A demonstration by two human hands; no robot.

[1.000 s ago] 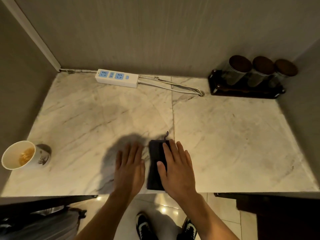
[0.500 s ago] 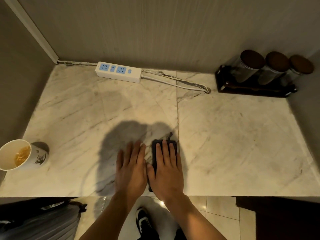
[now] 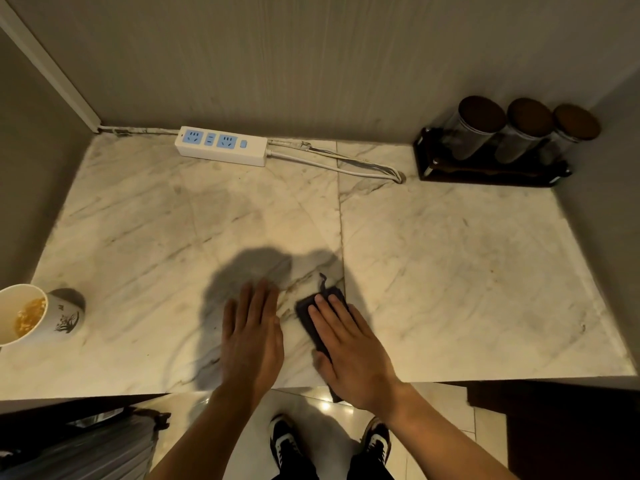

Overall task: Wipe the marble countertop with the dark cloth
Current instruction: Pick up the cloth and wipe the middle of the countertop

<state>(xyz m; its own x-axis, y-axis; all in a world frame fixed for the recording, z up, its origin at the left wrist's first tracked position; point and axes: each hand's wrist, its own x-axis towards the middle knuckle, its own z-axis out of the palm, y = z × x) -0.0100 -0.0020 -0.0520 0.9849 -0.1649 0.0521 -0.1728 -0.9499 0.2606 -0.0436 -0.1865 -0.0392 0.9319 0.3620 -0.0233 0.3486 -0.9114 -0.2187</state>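
Note:
The marble countertop (image 3: 450, 271) is pale with grey veins and a seam down its middle. A dark folded cloth (image 3: 306, 311) lies near the front edge beside the seam, with a loose thread at its far end and one corner hanging over the edge. My right hand (image 3: 346, 348) lies flat on the cloth, fingers together, pressing it onto the marble and covering most of it. My left hand (image 3: 251, 334) rests flat on bare marble just left of the cloth, fingers together, holding nothing.
A white power strip (image 3: 221, 145) and its cable (image 3: 346, 164) lie along the back wall. A dark rack with three brown-lidded jars (image 3: 502, 140) fills the back right corner. A paper cup (image 3: 38, 315) with yellowish contents stands at the front left. Walls close in both sides.
My right hand and the cloth have turned so the cloth points up-left and now lie a little apart from my left hand. The left hand has stayed flat in roughly the same spot.

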